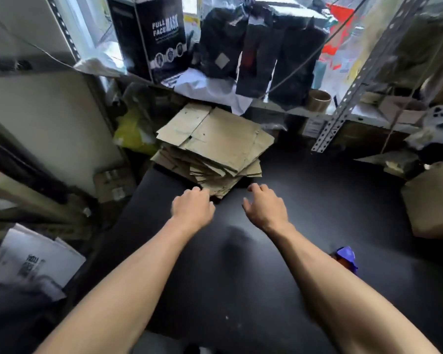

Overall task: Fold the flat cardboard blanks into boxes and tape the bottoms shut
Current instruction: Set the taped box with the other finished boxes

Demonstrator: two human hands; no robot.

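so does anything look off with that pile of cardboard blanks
Yes. The stack of flat cardboard blanks at the far end of the black table is fanned out and skewed, its near corners splayed. Both hands, left hand and right hand, hold nothing.

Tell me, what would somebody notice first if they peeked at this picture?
Probably the messy stack of flat cardboard blanks at the far end of the black table. Just in front of it, the left hand and right hand reach toward its near edge, holding nothing. Behind, a black box reads "FULL FACE MASK".
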